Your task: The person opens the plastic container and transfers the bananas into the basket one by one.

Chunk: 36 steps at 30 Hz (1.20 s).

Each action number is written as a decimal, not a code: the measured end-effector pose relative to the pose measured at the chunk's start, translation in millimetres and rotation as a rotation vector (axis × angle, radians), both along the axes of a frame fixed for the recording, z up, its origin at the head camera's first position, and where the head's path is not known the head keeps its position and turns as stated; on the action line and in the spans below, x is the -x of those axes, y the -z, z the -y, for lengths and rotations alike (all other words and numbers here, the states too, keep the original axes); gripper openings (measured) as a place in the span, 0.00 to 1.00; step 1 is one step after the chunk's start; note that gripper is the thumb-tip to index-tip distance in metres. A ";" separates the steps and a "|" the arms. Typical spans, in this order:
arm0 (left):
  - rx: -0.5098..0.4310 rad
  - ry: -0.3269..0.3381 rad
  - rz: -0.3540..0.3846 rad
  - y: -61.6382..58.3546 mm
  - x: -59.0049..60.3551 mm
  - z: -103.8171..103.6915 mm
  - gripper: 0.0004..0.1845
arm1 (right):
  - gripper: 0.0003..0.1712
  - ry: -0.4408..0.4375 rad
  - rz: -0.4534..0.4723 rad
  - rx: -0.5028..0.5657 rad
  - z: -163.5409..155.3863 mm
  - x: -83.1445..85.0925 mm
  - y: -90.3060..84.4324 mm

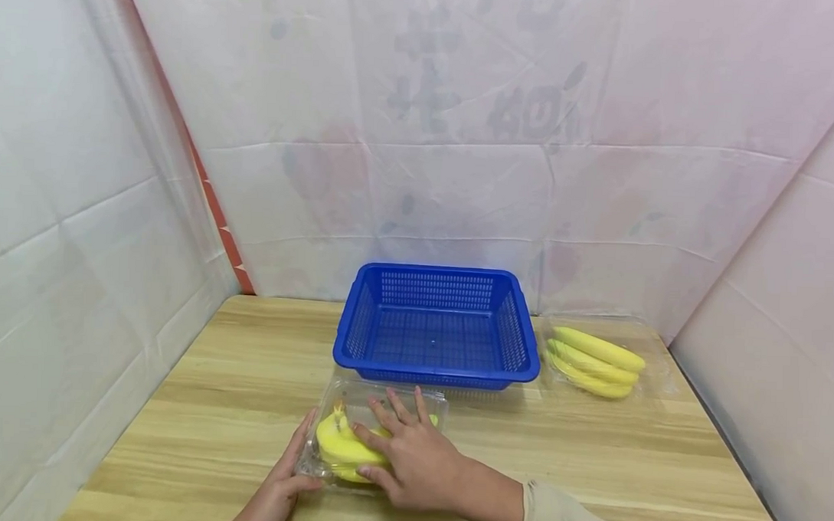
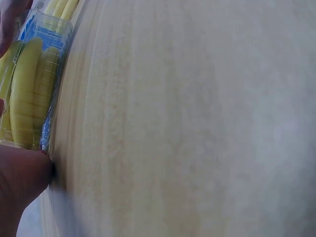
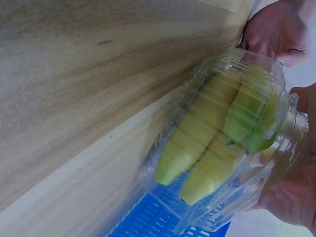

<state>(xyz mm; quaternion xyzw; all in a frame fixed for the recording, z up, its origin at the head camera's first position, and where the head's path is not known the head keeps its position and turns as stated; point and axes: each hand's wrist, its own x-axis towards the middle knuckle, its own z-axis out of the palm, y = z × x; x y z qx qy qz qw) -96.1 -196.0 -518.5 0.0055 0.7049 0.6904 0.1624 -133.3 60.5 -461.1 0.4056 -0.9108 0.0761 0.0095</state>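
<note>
1. A clear plastic box of bananas [image 1: 355, 442] sits on the wooden table [image 1: 590, 450], lower centre of the head view, just in front of the blue basket [image 1: 437, 326]. Lid looks shut over the yellow fruit; can't tell if it's snapped.

2. Right hand [image 1: 410, 452] lies on top of the box, fingers spread and nearly straight, pressing the lid w/ thumb curling round the near edge. The right wrist view shows the bananas [image 3: 217, 133] through the ribbed plastic.

3. Left hand [image 1: 281, 482] is at the box's left side, lower left of centre. Fingers lie along the wall, thumb at the near corner. Looks like a light side grip; how tight it is can't be told. In the left wrist view only a fingertip shows, against the box's bottom edge.

4. Risks, as judgement: thin plastic may buckle under the flat palm and bruise the fruit. If the lid isn't latched it could pop open on lifting and spill the bananas. Smooth walls could slip from a loose left grip.

5. The basket rim is v. close behind, so a low lift could catch on it.

6. A second pack of bananas [image 1: 596, 362] lies mid right, beside the basket, well apart from both hands.
</note>
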 end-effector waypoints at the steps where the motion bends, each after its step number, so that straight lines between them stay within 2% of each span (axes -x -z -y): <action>1: -0.007 0.001 -0.004 0.0 -0.2 0.4 0.59 | 0.35 0.000 0.003 -0.001 0.2 0.0 -0.6; 4: -0.024 0.012 -0.012 0.4 -0.8 1.3 0.59 | 0.34 0.000 0.015 -0.005 0.4 -0.1 -3.1; 10: -0.034 0.030 0.017 0.8 -0.8 1.0 0.59 | 0.34 -0.001 0.048 -0.003 -1.1 -0.6 -6.3; 21: -0.041 0.068 -0.030 -0.9 1.2 0.6 0.58 | 0.33 0.002 0.079 0.021 -4.0 4.3 -7.7; 32: -0.034 0.078 -0.003 0.5 0.7 4.3 0.58 | 0.31 -0.002 0.089 0.047 -1.1 3.2 -7.1; 36: -0.027 0.113 0.004 1.1 0.7 7.1 0.57 | 0.30 0.018 0.133 0.097 -2.1 4.8 -10.3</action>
